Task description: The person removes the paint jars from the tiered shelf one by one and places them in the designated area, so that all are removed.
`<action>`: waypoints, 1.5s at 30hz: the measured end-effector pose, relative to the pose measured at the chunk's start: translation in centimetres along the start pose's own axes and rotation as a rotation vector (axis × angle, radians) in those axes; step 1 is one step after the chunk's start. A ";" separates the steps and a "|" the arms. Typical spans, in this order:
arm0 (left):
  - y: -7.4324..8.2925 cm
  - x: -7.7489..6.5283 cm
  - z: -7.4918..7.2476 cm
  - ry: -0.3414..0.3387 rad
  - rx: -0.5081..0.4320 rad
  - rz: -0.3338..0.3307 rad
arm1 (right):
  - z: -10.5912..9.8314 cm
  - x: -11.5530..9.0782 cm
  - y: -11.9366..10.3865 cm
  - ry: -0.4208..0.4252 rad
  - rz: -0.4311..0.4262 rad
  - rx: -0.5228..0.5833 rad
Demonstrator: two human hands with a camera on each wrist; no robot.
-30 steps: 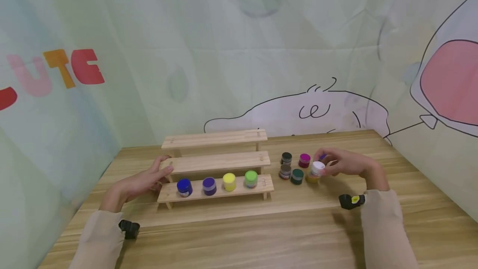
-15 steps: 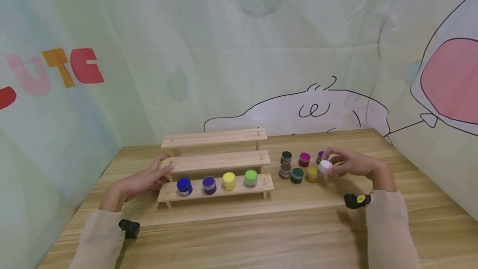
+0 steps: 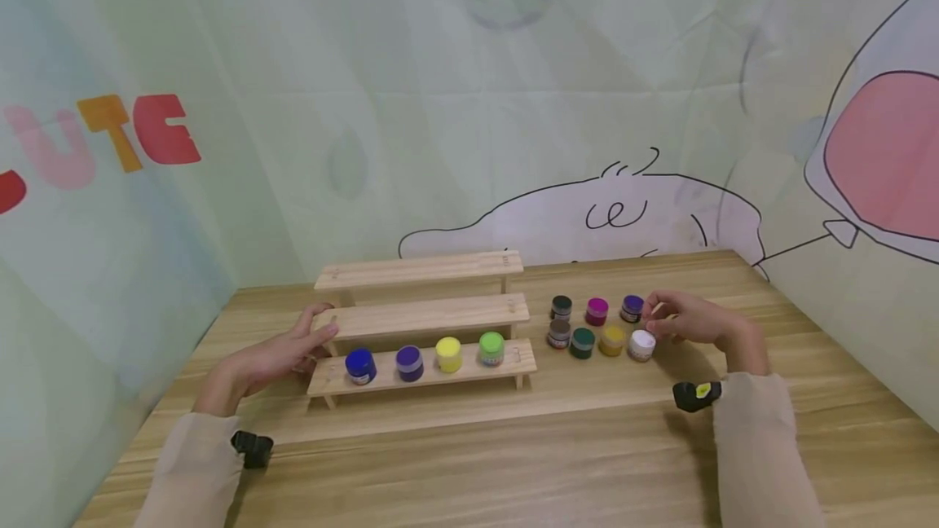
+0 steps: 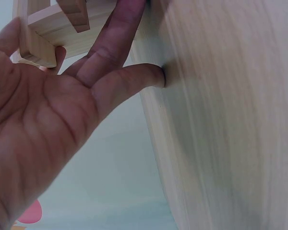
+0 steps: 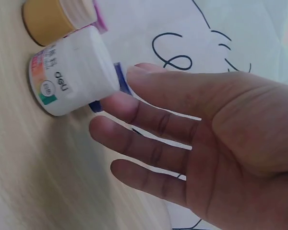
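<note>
My left hand [image 3: 289,349] holds the left end of a three-step wooden rack [image 3: 425,316], its thumb over the middle step. In the left wrist view, fingers [image 4: 110,52] reach past the wood toward the tabletop. Along the lowest step stand a blue paint jar [image 3: 360,366], a violet paint jar [image 3: 410,363], a yellow paint jar [image 3: 448,354] and a light green paint jar [image 3: 491,349]. On the table, a white paint jar [image 3: 641,345] stands upright beside my right hand [image 3: 689,319]. In the right wrist view, the fingers are loosely spread just off its lid.
Left of the white jar, an ochre jar [image 3: 612,341], a dark green jar [image 3: 583,343] and a brown jar [image 3: 559,334] form a row. Behind are a black jar [image 3: 561,308], a magenta jar [image 3: 597,312] and a purple-blue jar [image 3: 632,308]. A printed curtain [image 3: 469,121] hangs behind.
My right hand has carried the white jar off the top of the ochre jar, set it down on the table to the right, and let it go. My left hand stays at the rack.
</note>
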State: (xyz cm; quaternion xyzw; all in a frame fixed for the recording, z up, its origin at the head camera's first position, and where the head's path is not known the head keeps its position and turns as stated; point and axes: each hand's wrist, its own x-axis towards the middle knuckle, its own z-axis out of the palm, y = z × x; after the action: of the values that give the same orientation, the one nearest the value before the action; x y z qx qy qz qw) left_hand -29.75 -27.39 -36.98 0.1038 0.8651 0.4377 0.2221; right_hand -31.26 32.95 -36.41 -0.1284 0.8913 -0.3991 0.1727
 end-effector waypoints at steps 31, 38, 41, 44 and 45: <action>0.0 0.1 0.0 -0.008 -0.006 0.022 | 0.7 1.0 -0.2 -0.012 0.008 -0.090; -0.1 0.1 0.0 -0.009 -0.008 0.017 | 0.7 1.2 -0.2 -0.003 0.014 -0.084; -0.1 0.0 0.0 -0.012 -0.008 0.023 | 0.8 1.1 -0.2 -0.005 0.003 -0.084; 0.0 0.0 0.0 -0.011 -0.012 0.028 | 0.8 1.1 -0.4 0.000 0.000 -0.097; 0.0 0.0 0.0 -0.013 -0.012 0.033 | 0.8 1.1 -0.5 0.001 0.000 -0.103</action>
State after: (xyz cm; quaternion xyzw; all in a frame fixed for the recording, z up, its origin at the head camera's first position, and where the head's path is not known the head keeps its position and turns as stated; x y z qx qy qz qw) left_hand -29.74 -27.39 -36.99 0.1194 0.8592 0.4458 0.2209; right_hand -31.90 31.72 -36.76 -0.1370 0.9107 -0.3529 0.1652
